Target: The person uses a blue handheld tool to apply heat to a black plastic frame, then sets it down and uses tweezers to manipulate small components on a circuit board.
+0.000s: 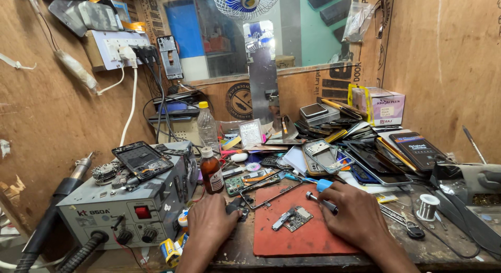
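My right hand (pixel 355 213) rests on the right edge of a red work mat (pixel 308 240) and holds a small screwdriver with a blue cap (pixel 319 192). A small phone circuit board (pixel 293 219) lies on the mat just left of that hand. My left hand (pixel 211 221) lies at the mat's left edge, its fingers on a small dark part (pixel 239 208). A thin phone frame (pixel 266 192) lies across the mat's upper left corner. A green circuit board (pixel 236 185) sits beyond it.
A grey hot-air station (pixel 130 210) with a red switch stands at left, an opened phone (pixel 142 159) on top. A brown bottle (pixel 211 171) and clear bottle (pixel 207 126) stand behind. Several phones and screens (pixel 360 148) pile at right, by a solder spool (pixel 428 206).
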